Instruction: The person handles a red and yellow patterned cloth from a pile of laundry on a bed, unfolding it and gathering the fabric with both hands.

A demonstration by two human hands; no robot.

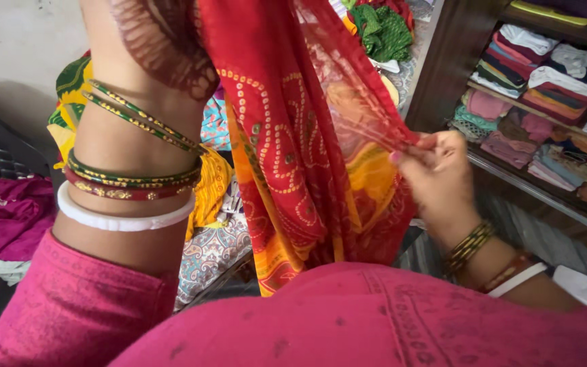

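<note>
A thin red and orange scarf (287,156) with dotted patterns hangs down the middle of the view. My left hand (147,37) is raised at the top left, holding the scarf's upper part; its fingers are cut off by the frame's top edge. Several bangles (134,177) ring that forearm. My right hand (436,173) pinches the scarf's right edge between fingertips at mid-height, pulling the cloth sideways. Both arms wear pink sleeves (69,306).
A dark wooden shelf unit (443,75) on the right holds stacks of folded clothes (545,75). Loose garments lie behind the scarf: green cloth (382,30), yellow cloth (208,194), patterned fabric (212,251), a magenta piece (8,217) at left.
</note>
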